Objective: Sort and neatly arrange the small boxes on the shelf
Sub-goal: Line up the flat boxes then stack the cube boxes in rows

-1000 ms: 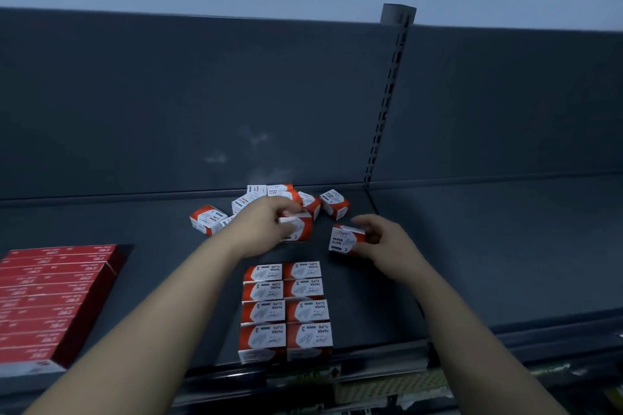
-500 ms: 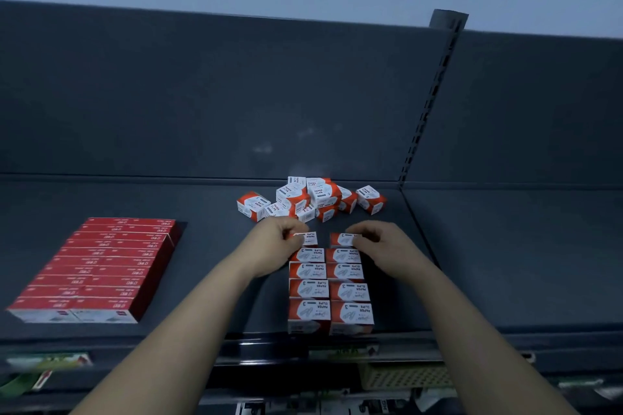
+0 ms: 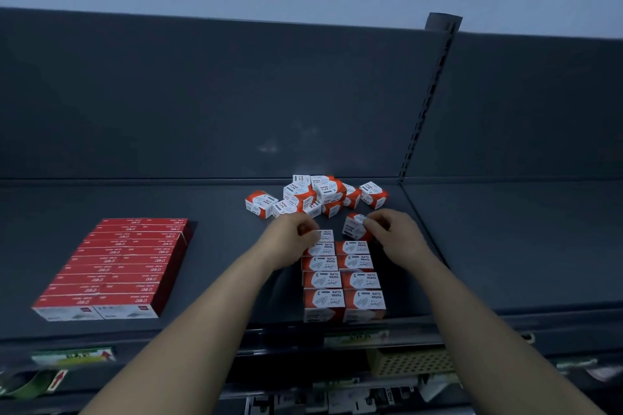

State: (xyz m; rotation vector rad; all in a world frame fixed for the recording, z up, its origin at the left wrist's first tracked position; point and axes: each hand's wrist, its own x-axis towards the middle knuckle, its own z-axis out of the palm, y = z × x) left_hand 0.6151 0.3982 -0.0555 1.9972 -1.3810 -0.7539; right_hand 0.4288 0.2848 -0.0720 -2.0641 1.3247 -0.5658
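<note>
Small red-and-white paper clip boxes stand in two neat columns (image 3: 342,280) running from the front edge of the dark shelf (image 3: 219,280) towards the back. My left hand (image 3: 291,236) holds a box (image 3: 325,235) at the far end of the left column. My right hand (image 3: 392,234) pinches another box (image 3: 354,227), tilted and lifted a little above the far end of the right column. Behind both hands lies a loose heap of the same boxes (image 3: 317,195) near the back wall.
A block of flat red boxes (image 3: 114,266) lies in rows on the shelf's left part. A slotted upright (image 3: 424,104) divides the back panel. Below the shelf edge are price labels (image 3: 357,337) and a perforated beige basket (image 3: 409,360).
Both hands carried a box from beside the heap to the far ends of the two columns. The right hand's box has since tilted up off the column. The camera view shifted left.
</note>
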